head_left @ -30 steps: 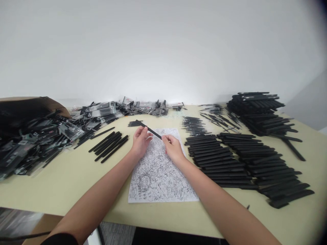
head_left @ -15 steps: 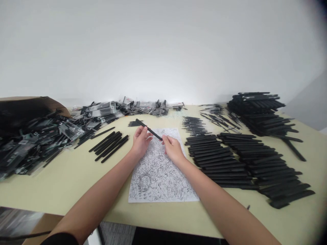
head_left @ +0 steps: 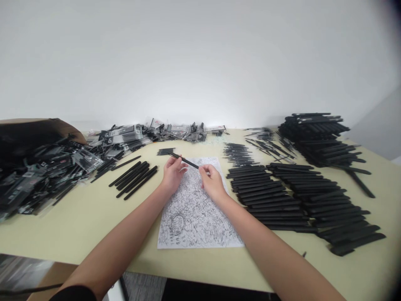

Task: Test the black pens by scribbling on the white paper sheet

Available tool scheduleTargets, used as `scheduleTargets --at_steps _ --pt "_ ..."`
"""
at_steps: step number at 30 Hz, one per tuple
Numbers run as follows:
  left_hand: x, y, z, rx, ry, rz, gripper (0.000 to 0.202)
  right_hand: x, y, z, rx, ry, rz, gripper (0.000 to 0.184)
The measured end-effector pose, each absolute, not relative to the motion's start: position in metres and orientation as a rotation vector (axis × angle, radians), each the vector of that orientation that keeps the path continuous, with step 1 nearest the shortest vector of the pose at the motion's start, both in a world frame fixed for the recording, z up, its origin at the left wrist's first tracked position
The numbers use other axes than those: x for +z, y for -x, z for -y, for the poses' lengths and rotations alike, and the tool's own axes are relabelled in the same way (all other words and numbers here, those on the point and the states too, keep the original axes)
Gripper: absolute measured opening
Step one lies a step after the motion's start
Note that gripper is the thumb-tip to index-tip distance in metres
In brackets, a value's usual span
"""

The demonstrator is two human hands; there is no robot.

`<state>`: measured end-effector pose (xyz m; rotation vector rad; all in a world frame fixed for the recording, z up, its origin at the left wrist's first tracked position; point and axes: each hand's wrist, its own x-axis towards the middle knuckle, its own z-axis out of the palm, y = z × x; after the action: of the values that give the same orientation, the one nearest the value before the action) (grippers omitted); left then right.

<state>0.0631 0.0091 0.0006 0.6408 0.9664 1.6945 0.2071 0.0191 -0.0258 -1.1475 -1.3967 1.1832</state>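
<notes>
At far left, a brown cardboard box with a dark inside (head_left: 70,129), then a loose heap of clear-and-black plastic packets (head_left: 40,171) spreading along the back of the pale yellow table (head_left: 103,234). Next, a small group of thick black pens (head_left: 134,179) lying side by side, and beyond, a short row of thin dark sticks (head_left: 165,151).

At centre, left hand (head_left: 173,173) pinched on the upper-left end of a slim black pen (head_left: 189,163), with right hand (head_left: 210,179) pinched on its lower-right end; pen slanted, above the far part of a white paper sheet covered in black scribbles (head_left: 194,209).

To the right, a longer row of thin dark rods (head_left: 239,154), two broad ranks of black pens (head_left: 272,200), and a high black stack (head_left: 313,129) near the wall.

Judging by the orderly ranks, probably plenty already handled at right; one pen midway, in both hands; small left group perhaps left over, though impossible to confirm.

Hard to make out: print on packets, both pen ends under fingertips, any cap or tip. Hidden: part of the sheet behind the right forearm (head_left: 263,230). Cut off: box and heap at the left edge.
</notes>
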Motion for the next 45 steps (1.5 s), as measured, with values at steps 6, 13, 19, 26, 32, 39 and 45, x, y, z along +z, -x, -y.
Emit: scheduleTargets --at_steps 6,13,19,26,32,39,45 --pt "0.001 -0.063 -0.008 1.673 -0.651 -0.94 0.031 -0.028 -0.204 -0.018 1.254 1.025 1.187 0.026" --pt "-0.004 -0.066 -0.011 1.705 -0.774 -0.964 0.031 -0.02 -0.204 -0.016 1.284 0.947 0.909 0.029" --pt "-0.008 -0.067 -0.008 1.611 -1.127 -1.127 0.03 -0.011 -0.206 -0.014 1.145 0.876 0.751 0.032" --pt "-0.008 -0.074 0.005 1.34 -1.882 -1.408 0.019 -0.004 -0.211 -0.009 0.938 0.831 0.861 0.028" --pt "-0.006 -0.076 0.01 1.361 -2.028 -1.4 0.011 -0.007 -0.211 -0.009 0.899 0.891 0.902 0.031" --pt "-0.006 -0.075 0.008 1.438 -1.846 -1.389 0.012 -0.005 -0.211 -0.007 0.894 0.895 0.961 0.033" --pt "-0.008 -0.075 0.007 1.404 -1.924 -1.469 0.012 0.0 -0.211 -0.002 0.901 0.843 0.967 0.034"
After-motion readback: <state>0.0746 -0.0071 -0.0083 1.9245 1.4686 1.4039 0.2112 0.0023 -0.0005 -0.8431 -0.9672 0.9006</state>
